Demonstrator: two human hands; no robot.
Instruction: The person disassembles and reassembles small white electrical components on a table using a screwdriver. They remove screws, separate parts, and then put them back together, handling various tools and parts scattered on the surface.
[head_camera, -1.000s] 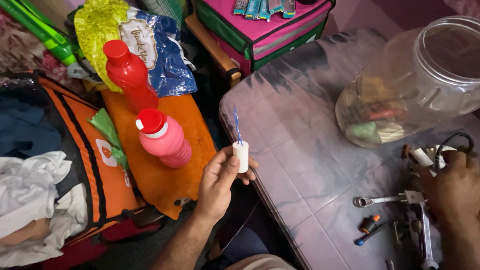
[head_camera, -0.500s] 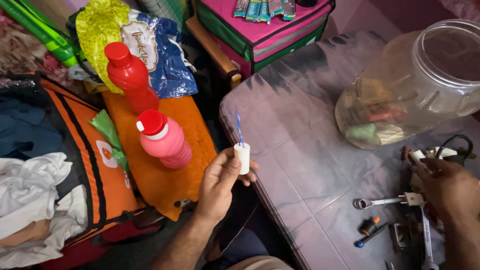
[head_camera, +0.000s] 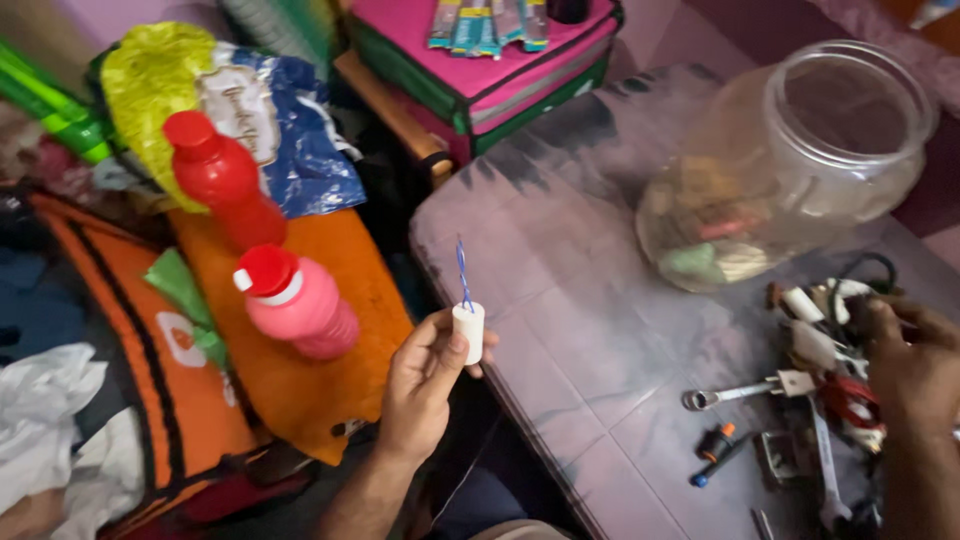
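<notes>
1. In the head view, the left hand (head_camera: 425, 385) had hardly shifted from half a second before: it stayed at the table's near-left edge, holding the small white cylinder (head_camera: 468, 332) upright as earlier.
2. The right hand (head_camera: 915, 370) had moved since the earlier frame, coming further into the pile of tools (head_camera: 820, 400) at 3 o'clock on the table (head_camera: 590, 260), where before it sat nearer the lower right corner.
3. The left fingers were curled nearly closed, thumb and fingertips pinching the white cylinder's sides. A thin twisted blue-and-white wire (head_camera: 463, 275) stood out of its top, pointing toward 12 o'clock.
4. The right fingers were bent and spread loosely over the tool pile; they touched the small parts there, but I could not tell whether they gripped any one piece.
5. A small spanner (head_camera: 735, 393) lay just at 9 o'clock of the right hand.
6. A clear plastic jar (head_camera: 790, 170) lay tilted at 1 o'clock of the cylinder.
7. A pink bottle (head_camera: 300, 305) with a red cap lay at 9 o'clock of the left hand, on orange cloth (head_camera: 300, 390), a red bottle (head_camera: 225, 190) beyond it.
</notes>
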